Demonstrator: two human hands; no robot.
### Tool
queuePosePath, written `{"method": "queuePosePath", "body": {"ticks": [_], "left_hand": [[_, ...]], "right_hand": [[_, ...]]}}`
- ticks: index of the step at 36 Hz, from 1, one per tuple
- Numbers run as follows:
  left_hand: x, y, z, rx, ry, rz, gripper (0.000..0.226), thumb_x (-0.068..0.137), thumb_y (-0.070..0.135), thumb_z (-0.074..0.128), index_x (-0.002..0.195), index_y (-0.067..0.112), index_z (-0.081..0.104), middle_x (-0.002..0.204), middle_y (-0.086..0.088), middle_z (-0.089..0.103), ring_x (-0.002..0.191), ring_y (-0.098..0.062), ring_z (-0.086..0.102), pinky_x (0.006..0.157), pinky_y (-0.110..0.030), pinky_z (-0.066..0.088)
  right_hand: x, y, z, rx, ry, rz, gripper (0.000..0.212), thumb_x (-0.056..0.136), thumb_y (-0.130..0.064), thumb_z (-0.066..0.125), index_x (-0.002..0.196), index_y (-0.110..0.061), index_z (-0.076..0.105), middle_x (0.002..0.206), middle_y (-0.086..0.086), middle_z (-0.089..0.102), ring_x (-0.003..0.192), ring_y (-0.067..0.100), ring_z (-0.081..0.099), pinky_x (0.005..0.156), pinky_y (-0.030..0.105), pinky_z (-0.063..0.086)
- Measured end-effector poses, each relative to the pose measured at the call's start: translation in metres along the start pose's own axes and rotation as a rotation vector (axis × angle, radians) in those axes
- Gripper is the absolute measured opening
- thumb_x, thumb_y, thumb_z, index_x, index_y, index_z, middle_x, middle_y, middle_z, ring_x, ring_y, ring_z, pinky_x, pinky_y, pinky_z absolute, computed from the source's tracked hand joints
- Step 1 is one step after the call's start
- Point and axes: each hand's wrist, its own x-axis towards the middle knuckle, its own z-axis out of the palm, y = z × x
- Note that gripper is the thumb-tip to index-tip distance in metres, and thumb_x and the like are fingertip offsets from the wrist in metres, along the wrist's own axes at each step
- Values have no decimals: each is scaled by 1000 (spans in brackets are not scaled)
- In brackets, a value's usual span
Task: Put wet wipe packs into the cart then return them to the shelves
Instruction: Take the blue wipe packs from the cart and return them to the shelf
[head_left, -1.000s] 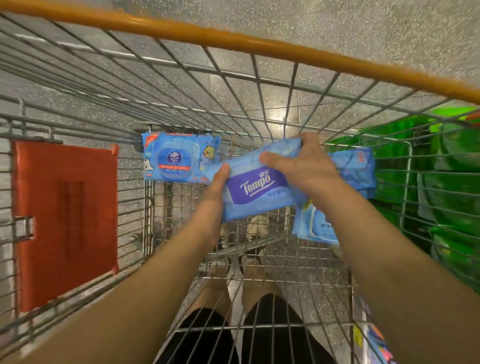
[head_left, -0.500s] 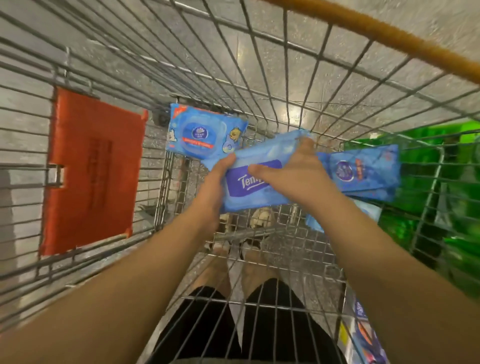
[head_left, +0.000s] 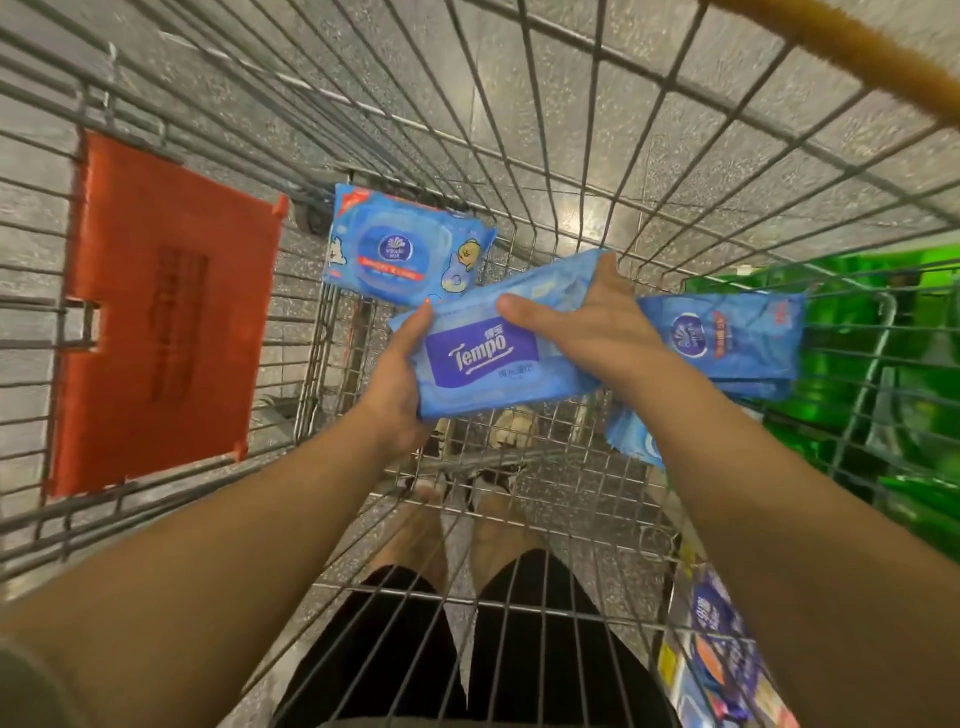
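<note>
Inside the wire cart (head_left: 545, 171) I hold a light blue Tempo wipe pack (head_left: 483, 358) with both hands. My left hand (head_left: 400, 379) grips its left end, thumb on top. My right hand (head_left: 587, 327) grips its right end, thumb across the top edge. A blue pack with a round lid and cartoon figures (head_left: 405, 254) leans at the cart's far left. Another blue pack (head_left: 727, 338) lies to the right, partly behind my right hand. A further blue pack (head_left: 631, 441) peeks out under my right forearm.
An orange plastic flap (head_left: 166, 312) hangs on the cart's left side. Green packaged goods (head_left: 857, 374) sit outside the cart on the right. More colourful packs (head_left: 727, 649) show at lower right. The orange handle bar (head_left: 841, 52) crosses the top right. My legs stand below the mesh.
The view has tilted and shifted, so the cart contents sit lower and larger. Both hands have kept their grip on the Tempo pack, which stays about level in the cart.
</note>
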Motion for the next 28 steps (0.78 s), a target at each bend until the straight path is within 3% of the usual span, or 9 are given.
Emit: {"method": "queuePosePath", "body": {"ticks": [4,8,11,13,15,17,21,23,28], "left_hand": [[-2,5,2,36,-17,46,38,94,50,54,106,19,73,95,-9,79,80,-24,75,81,-42,60],[-4,9,10,117,-5,46,31,99,46,53,103,22,72,91,-6,79,77,-22,75,83,-40,59],[-2,10,18,178,-15,47,33,100,48,50,104,22,71,91,-5,79,78,-21,74,84,-40,59],[1,8,21,191,-25,52,36,101,49,48,105,20,70,90,-4,79,76,-19,75,77,-36,61],[3,5,21,170,-22,51,43,97,53,48,109,18,70,94,-6,79,81,-20,75,82,-38,60],[6,1,19,124,-21,52,52,92,60,52,115,16,70,103,-10,78,90,-24,74,90,-43,57],[13,-7,15,58,-30,38,93,57,73,83,128,13,67,120,-18,73,102,-31,71,97,-50,55],[11,-6,15,22,-34,37,77,70,67,77,124,14,68,114,-15,75,99,-30,72,94,-48,57],[-7,-5,22,7,-21,24,46,84,54,58,106,16,72,96,-10,78,82,-26,74,82,-42,59]], "right_hand": [[-10,-6,8,35,21,-2,134,68,-73,76,162,-14,0,170,0,6,156,20,11,125,40,20],[-17,4,16,247,71,61,134,44,-74,80,155,-21,27,155,-4,43,139,18,46,113,40,42],[-11,16,7,346,70,69,108,63,-58,88,150,-21,37,147,-3,48,133,18,50,110,39,44],[0,23,0,303,61,59,106,69,-59,84,152,-16,35,154,2,40,140,22,43,115,44,39],[7,23,-6,316,1,77,121,57,-73,85,152,-16,35,155,2,41,139,23,46,113,45,42],[13,27,-9,423,-82,97,132,38,-78,88,146,-20,42,142,2,59,124,25,62,103,47,52],[16,30,-8,580,-181,89,117,49,-51,97,146,-13,43,124,8,71,106,30,72,95,49,57],[15,27,-6,642,-218,62,92,59,-36,92,137,-9,52,112,10,76,98,30,75,87,43,60],[5,26,-3,699,-241,97,88,51,-39,97,127,-15,61,108,8,78,92,27,77,84,44,61]]}}
